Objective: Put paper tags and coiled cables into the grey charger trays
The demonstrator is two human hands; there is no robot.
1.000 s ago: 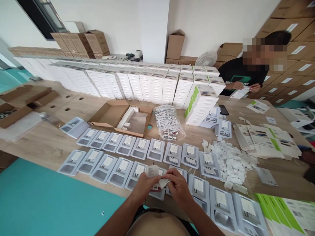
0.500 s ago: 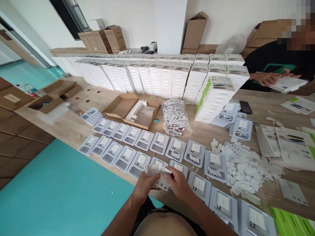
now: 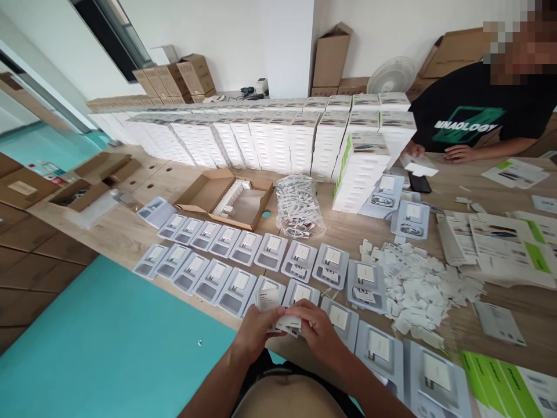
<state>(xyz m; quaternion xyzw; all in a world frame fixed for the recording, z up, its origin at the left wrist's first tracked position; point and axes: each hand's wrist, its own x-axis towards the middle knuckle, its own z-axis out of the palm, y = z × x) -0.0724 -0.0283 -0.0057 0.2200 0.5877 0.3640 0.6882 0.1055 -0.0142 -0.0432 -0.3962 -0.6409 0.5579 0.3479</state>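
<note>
Leaflets [image 3: 290, 321] seemingly pinched between fingers [image 3: 308, 314]

Printed cards [image 3: 267, 299] held at the near edge of two tray rows.
Your left grip [image 3: 255, 331] supports the fanned cards; your right grip [image 3: 317, 328] has its fingers on their right-hand part. Grey trays [image 3: 232, 302], most bearing a white block, stand in two rows on the table [image 3: 337, 225]. Beyond them, note the open cardboard box [image 3: 198, 194], the clear bag of cables [image 3: 299, 203] and the stacked white cartons [image 3: 359, 174]. At your right lies a heap of small white pieces [image 3: 420, 296]; a co-worker [image 3: 472, 110] is across the table.
</note>
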